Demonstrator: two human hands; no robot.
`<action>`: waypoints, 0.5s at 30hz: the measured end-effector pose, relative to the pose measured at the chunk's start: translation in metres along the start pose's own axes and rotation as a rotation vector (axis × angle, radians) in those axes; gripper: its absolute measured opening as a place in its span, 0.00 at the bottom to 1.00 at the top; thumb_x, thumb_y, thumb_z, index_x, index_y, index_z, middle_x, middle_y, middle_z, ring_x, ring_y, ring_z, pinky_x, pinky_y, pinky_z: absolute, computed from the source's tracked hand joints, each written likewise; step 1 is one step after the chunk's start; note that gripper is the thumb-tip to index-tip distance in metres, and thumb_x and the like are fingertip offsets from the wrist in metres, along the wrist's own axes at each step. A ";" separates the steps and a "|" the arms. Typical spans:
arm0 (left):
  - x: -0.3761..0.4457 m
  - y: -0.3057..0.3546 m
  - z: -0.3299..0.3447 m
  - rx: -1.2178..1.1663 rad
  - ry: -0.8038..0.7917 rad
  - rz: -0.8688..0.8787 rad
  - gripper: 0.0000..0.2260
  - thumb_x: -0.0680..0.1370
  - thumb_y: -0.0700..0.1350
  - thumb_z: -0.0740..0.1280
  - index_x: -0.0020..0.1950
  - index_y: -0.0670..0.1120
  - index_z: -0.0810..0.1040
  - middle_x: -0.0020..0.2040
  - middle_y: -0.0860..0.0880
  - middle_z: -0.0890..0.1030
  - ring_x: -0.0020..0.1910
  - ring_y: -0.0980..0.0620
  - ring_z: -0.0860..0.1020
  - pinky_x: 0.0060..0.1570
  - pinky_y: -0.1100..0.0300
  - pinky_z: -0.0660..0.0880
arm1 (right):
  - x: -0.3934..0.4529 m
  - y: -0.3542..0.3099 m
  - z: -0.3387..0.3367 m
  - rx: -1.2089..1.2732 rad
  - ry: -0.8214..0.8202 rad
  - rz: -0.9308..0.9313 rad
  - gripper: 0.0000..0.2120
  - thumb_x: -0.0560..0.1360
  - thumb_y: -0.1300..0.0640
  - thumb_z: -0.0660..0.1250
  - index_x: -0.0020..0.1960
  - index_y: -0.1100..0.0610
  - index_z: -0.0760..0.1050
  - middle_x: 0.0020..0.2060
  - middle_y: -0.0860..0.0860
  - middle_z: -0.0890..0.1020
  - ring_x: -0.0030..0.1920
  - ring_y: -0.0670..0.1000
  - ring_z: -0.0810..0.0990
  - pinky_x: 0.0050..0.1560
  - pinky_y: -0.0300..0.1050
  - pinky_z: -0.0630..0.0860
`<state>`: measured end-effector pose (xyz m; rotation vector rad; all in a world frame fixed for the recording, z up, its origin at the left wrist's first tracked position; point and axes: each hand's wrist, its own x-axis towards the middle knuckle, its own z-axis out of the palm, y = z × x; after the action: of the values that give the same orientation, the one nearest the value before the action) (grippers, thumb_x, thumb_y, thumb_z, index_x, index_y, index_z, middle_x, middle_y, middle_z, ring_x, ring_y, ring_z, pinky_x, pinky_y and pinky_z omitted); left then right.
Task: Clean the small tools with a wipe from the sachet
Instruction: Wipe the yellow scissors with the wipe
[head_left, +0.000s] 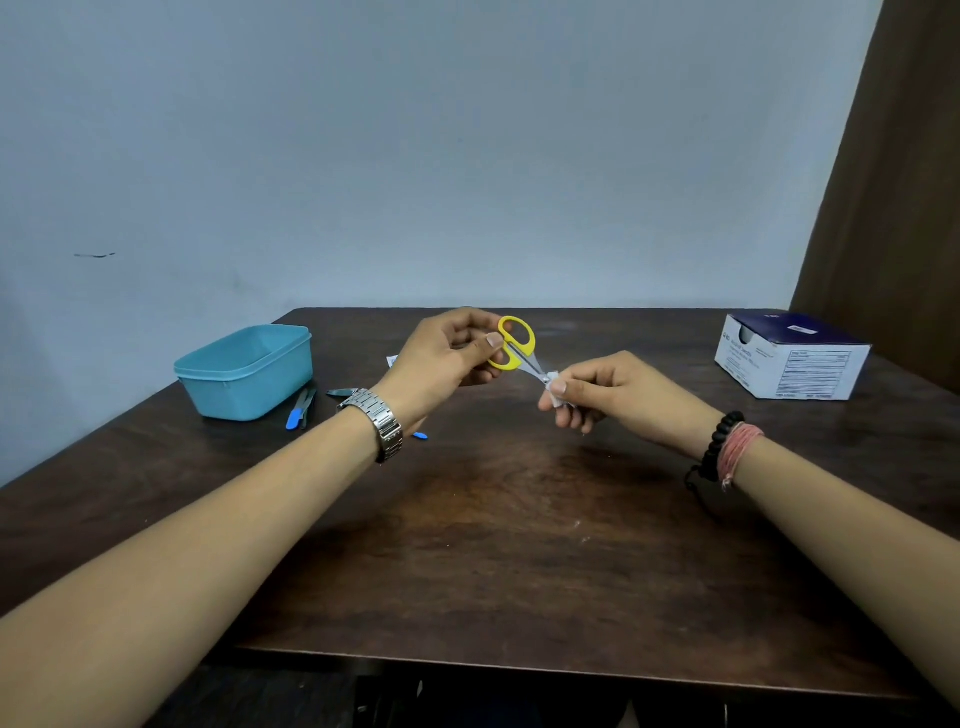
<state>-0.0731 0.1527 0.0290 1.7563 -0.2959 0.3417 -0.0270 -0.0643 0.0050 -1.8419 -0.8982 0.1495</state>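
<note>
Scissors (517, 345), small, yellow handles, held up over mid table (493, 545), not touching it. Left hand (447, 358) grips the handle loops, thumb on the near loop, other fingers curled behind. Blades point down-right toward the right hand (597, 389). Right hand pinches a white wipe (555, 395) around the blade tips, thumb + forefinger closed on it, rest of fingers curled under. Blades look closed, tips hidden in the wipe.

Other tools on table left of centre: blue-handled tool (297, 411) lying just beside the teal tub (244, 371), on its right side; metal clipper-like item (340, 392) near it, partly behind the left wrist. Small blue bit (420, 436) sticks out under left forearm, can't tell what it is. White scrap (392, 360) behind left hand, prob sachet, mostly hidden.

Tub is open-topped, contents not visible. White/navy box (789, 358) sits far right corner, well apart from hands. Metal watch (382, 423) on left wrist; black bead + pink thread bands (727, 449) on right wrist.
</note>
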 end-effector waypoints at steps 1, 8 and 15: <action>0.001 0.000 -0.002 -0.003 0.017 -0.007 0.08 0.80 0.37 0.64 0.58 0.38 0.77 0.39 0.46 0.80 0.36 0.53 0.78 0.39 0.63 0.77 | 0.000 0.001 -0.001 -0.005 -0.017 0.010 0.12 0.80 0.56 0.64 0.43 0.52 0.84 0.33 0.50 0.83 0.34 0.44 0.79 0.36 0.35 0.77; 0.005 0.006 -0.013 -0.138 0.188 -0.055 0.04 0.79 0.37 0.64 0.48 0.44 0.77 0.37 0.46 0.79 0.32 0.53 0.79 0.36 0.64 0.78 | 0.001 0.007 -0.009 -0.070 0.154 0.054 0.12 0.80 0.57 0.64 0.43 0.57 0.84 0.42 0.47 0.86 0.37 0.41 0.78 0.36 0.36 0.76; -0.003 -0.004 0.009 -0.235 0.069 -0.146 0.04 0.78 0.38 0.66 0.46 0.46 0.74 0.38 0.47 0.84 0.39 0.53 0.81 0.39 0.62 0.76 | 0.002 0.007 0.001 0.281 0.324 0.065 0.06 0.78 0.63 0.66 0.49 0.62 0.82 0.45 0.52 0.85 0.34 0.42 0.77 0.33 0.33 0.75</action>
<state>-0.0737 0.1448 0.0219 1.5215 -0.1510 0.2508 -0.0230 -0.0638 -0.0007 -1.5758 -0.5611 0.0142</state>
